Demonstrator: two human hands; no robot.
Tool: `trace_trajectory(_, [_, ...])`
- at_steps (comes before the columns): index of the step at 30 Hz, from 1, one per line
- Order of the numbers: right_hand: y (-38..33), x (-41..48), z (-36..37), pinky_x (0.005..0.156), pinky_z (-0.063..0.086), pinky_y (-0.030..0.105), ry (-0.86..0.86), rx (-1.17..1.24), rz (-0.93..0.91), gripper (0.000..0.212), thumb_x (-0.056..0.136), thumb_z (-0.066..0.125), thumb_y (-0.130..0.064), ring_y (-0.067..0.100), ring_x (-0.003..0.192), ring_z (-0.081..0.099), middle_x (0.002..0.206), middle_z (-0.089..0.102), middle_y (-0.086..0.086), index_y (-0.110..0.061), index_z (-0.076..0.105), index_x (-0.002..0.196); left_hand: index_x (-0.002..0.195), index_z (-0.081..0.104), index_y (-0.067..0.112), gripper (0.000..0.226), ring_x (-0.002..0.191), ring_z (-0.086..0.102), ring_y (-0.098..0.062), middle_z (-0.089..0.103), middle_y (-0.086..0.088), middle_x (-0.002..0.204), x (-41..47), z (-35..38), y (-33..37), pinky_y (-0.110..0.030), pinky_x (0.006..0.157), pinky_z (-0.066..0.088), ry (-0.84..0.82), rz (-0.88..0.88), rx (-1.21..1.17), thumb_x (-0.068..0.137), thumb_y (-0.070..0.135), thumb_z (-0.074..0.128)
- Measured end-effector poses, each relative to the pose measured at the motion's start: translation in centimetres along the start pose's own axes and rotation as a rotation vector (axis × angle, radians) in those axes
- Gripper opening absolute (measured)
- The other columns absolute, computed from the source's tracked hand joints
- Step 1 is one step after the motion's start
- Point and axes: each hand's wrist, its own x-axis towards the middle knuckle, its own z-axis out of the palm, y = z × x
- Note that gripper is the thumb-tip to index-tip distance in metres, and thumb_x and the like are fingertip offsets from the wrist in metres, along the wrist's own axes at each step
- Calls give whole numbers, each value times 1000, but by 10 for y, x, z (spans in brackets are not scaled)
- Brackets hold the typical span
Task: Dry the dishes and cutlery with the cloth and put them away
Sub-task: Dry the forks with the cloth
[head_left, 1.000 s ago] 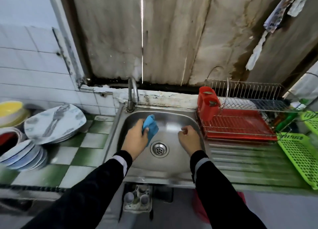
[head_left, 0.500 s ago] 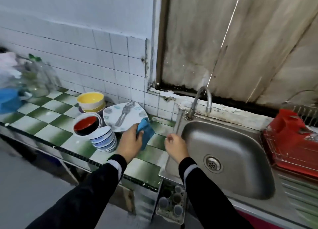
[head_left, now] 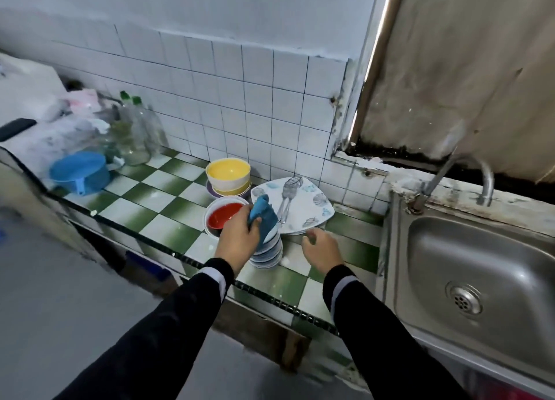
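Note:
My left hand (head_left: 237, 243) grips a blue cloth (head_left: 264, 217) above a stack of small blue-and-white bowls (head_left: 268, 254) on the green-and-white tiled counter (head_left: 168, 213). My right hand (head_left: 322, 251) hovers just right of that stack, fingers loosely curled, holding nothing. Behind the hands lies a stack of white leaf-patterned plates (head_left: 312, 207) with spoons (head_left: 285, 202) resting on top. A bowl with a red inside (head_left: 223, 216) sits left of the cloth. Yellow bowls (head_left: 228, 175) are stacked near the wall.
A steel sink (head_left: 468, 267) with a tap (head_left: 468, 174) lies to the right. A blue scoop (head_left: 79, 172) and empty glass bottles (head_left: 135, 135) stand at the counter's left end. The counter's front edge runs just below my wrists.
My view turned left from the sink to the counter. Both hands moved left with it, the left one carrying the cloth over the small bowls, the right one closing on the plates.

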Motion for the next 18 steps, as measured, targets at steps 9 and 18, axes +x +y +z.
trace_trajectory(9, [-9,71,39,104,37,29,-53,-37,37,41,100,50,-23,27,128,52,141,56,11,-6,55,137,106,56,12,9,75,48,-13,56,4,87,61,7,-35,-13,58,30,-30,1,9,99,12,51])
trace_trajectory(18, [2,169,65,101,40,31,-81,-140,218,44,102,47,-33,29,129,50,141,56,12,-7,56,136,118,52,14,18,92,54,-18,61,2,106,143,26,-69,-28,73,36,-116,-71,-62,102,18,46])
